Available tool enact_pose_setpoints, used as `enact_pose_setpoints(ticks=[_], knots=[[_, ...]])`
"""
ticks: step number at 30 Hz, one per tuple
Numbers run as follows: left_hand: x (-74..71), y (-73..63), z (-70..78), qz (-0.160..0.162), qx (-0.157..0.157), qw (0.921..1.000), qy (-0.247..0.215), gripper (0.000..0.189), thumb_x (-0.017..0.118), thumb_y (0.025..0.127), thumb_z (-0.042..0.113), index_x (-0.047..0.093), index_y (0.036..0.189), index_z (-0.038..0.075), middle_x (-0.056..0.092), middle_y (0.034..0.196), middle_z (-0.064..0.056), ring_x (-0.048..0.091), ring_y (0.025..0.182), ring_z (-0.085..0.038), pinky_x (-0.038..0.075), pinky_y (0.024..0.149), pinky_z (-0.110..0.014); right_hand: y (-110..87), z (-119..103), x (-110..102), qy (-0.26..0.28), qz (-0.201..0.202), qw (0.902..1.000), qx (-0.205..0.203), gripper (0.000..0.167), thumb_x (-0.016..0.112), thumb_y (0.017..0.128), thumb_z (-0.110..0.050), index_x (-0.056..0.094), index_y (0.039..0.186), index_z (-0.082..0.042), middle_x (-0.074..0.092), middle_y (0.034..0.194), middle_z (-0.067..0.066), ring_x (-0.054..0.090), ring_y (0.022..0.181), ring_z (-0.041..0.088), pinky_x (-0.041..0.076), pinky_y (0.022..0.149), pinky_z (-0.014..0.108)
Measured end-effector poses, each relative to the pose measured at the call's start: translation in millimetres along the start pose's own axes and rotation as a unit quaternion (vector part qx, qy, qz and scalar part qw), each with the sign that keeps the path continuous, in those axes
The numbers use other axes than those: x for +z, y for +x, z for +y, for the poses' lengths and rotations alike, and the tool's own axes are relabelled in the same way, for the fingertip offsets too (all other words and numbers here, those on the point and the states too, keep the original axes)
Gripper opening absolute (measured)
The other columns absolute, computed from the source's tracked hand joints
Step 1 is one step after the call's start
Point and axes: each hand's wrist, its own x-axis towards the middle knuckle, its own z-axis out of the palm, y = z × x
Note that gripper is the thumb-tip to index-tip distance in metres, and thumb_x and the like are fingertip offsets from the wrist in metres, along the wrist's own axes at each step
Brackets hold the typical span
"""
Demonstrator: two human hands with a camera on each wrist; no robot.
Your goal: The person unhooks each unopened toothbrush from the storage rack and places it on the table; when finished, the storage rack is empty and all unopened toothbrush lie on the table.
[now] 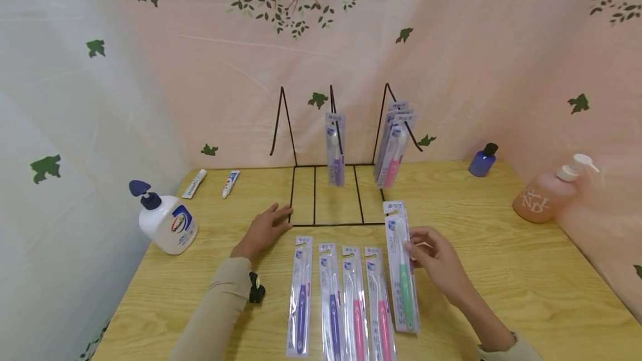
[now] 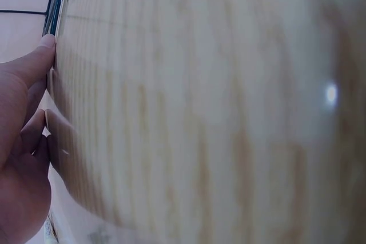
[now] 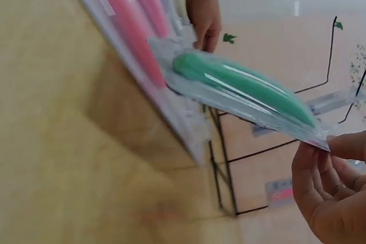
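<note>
My right hand pinches a packaged green toothbrush by the side edge of its pack. In the right wrist view the pack is tilted up off the table, thumb on one face and fingers behind. My left hand rests on the table with fingertips at the left front corner of a black wire rack. From the rack's right hook hang several packs, a pink toothbrush in front. A purple toothbrush pack hangs from the middle hook; the left hook carries nothing.
Before the rack lie two purple toothbrush packs and two pink toothbrush packs in a row. At left stand a white pump bottle and two small tubes. A blue bottle and a pinkish pump bottle are at right.
</note>
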Motion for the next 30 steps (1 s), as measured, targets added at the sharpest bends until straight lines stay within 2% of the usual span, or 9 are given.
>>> enact_pose_setpoints(ticks=[5,9,14,19,30], knots=[[-0.5,-0.7,0.5,0.001,-0.003,1.0,-0.002,0.051,0.058,0.096,0.03,0.047,0.143,0.016,0.038,0.152,-0.002,0.019,0.146,-0.035,0.021,0.115,-0.059,-13.0,19.2,-7.0,0.001,0.001,0.9959,0.09,0.035,0.059,0.095,-0.011,0.048,0.125,0.003,0.057,0.101,0.017,0.065,0.08,0.012,0.059,0.07,0.032],[-0.7,-0.6,0.9,-0.001,-0.003,1.0,-0.004,0.051,0.058,0.096,0.03,0.046,0.143,0.016,0.037,0.153,-0.001,0.019,0.146,-0.035,0.021,0.115,-0.059,-15.9,32.8,-8.0,-0.02,-0.007,0.9917,0.126,0.036,0.058,0.094,-0.007,0.046,0.126,0.005,0.059,0.1,0.018,0.064,0.079,0.015,0.059,0.069,0.029],[-0.9,-0.9,2.7,0.001,0.0,1.0,0.0,0.05,0.058,0.096,0.029,0.047,0.143,0.014,0.038,0.152,-0.002,0.019,0.146,-0.035,0.022,0.115,-0.058,-18.6,42.2,-5.4,-0.069,-0.003,0.9877,0.14,0.035,0.06,0.092,-0.005,0.05,0.124,0.005,0.063,0.099,0.016,0.062,0.079,0.016,0.057,0.067,0.026],[-0.8,-1.6,4.5,-0.002,-0.003,1.0,-0.002,0.05,0.058,0.096,0.028,0.046,0.143,0.014,0.037,0.152,-0.002,0.018,0.146,-0.035,0.02,0.115,-0.058,-21.2,47.1,-3.0,-0.096,-0.004,0.9837,0.152,0.032,0.062,0.09,-0.006,0.053,0.119,0.004,0.064,0.096,0.013,0.061,0.076,0.016,0.056,0.063,0.026],[-0.7,-0.7,5.3,-0.004,-0.006,1.0,-0.002,0.05,0.058,0.096,0.028,0.046,0.143,0.014,0.038,0.152,-0.002,0.018,0.146,-0.035,0.019,0.115,-0.058,-26.1,42.4,1.5,-0.158,-0.023,0.9738,0.161,0.031,0.065,0.089,-0.008,0.057,0.116,0.005,0.062,0.085,0.007,0.061,0.069,0.016,0.055,0.057,0.026]])
